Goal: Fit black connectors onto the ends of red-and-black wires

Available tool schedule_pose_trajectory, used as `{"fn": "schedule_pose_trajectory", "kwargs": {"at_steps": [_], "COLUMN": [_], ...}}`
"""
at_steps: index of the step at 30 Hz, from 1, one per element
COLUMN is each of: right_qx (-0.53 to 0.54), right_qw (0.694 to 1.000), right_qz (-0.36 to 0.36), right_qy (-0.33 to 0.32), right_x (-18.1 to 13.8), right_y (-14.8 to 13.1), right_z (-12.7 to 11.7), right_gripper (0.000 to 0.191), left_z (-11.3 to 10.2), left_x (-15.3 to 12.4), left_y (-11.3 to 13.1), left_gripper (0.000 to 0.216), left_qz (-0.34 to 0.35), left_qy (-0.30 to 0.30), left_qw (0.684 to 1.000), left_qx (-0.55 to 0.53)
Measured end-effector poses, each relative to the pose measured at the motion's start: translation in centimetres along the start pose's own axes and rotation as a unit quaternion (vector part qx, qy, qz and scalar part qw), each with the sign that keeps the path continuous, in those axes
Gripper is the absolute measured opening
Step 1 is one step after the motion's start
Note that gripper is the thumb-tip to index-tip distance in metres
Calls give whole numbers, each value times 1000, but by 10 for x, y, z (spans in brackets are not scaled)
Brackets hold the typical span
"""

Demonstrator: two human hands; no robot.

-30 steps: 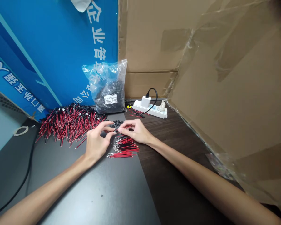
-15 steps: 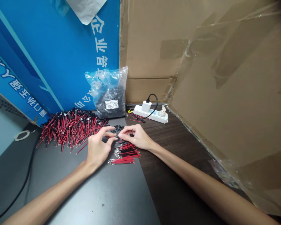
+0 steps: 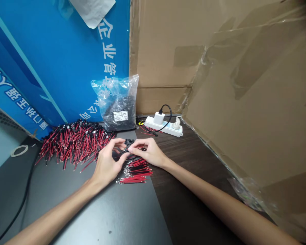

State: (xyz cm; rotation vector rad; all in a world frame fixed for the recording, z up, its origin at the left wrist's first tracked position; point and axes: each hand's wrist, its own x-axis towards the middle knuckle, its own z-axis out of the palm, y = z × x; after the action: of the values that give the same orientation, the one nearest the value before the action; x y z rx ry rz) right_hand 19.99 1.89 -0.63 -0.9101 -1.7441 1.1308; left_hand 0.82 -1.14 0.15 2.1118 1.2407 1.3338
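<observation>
My left hand (image 3: 109,161) curls its fingers toward the thumb, with a small black connector piece (image 3: 125,150) at the fingertips. My right hand (image 3: 150,152) meets it from the right, thumb and index finger pinched together. What the right fingertips hold is too small and covered to make out. Just behind the fingertips lie loose black connector housings (image 3: 129,141). Below the right hand, red and black wires with metal terminals (image 3: 137,166) lie in a bundle. A smaller row of red wires (image 3: 132,179) sits nearer to me.
A large heap of red and black wires with black connectors (image 3: 73,144) lies at the left. Behind stands a clear bag of black parts (image 3: 119,112). A white power strip (image 3: 164,126) with a plug lies by the cardboard wall (image 3: 163,68). A black cable (image 3: 28,189) runs along the left.
The left thumb and fingers have spread slightly around the small black piece, and its thumb sits a little lower. Both hands stay at the same spot. The view has shifted slightly.
</observation>
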Motion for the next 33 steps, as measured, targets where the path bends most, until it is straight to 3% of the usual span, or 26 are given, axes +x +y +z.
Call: {"fn": "schedule_pose_trajectory", "kwargs": {"at_steps": [9, 24, 30, 33], "right_qx": [27, 45, 61, 76], "right_qw": [999, 998, 997, 996], "right_qz": [18, 47, 48, 41], "right_qy": [-8, -20, -7, 12], "right_x": [3, 4, 5, 6], "right_y": [1, 0, 7, 12], "right_z": [-1, -2, -2, -5], "right_gripper": [28, 31, 33, 34], "left_z": [-1, -2, -2, -6], "left_x": [0, 5, 6, 10], "left_y": [2, -2, -3, -9], "left_gripper": [23, 25, 26, 27], "left_qz": [-24, -90, -107, -111], "left_qy": [21, 124, 146, 187], "left_qw": [999, 984, 976, 968], "left_qx": [-21, -90, -121, -123]}}
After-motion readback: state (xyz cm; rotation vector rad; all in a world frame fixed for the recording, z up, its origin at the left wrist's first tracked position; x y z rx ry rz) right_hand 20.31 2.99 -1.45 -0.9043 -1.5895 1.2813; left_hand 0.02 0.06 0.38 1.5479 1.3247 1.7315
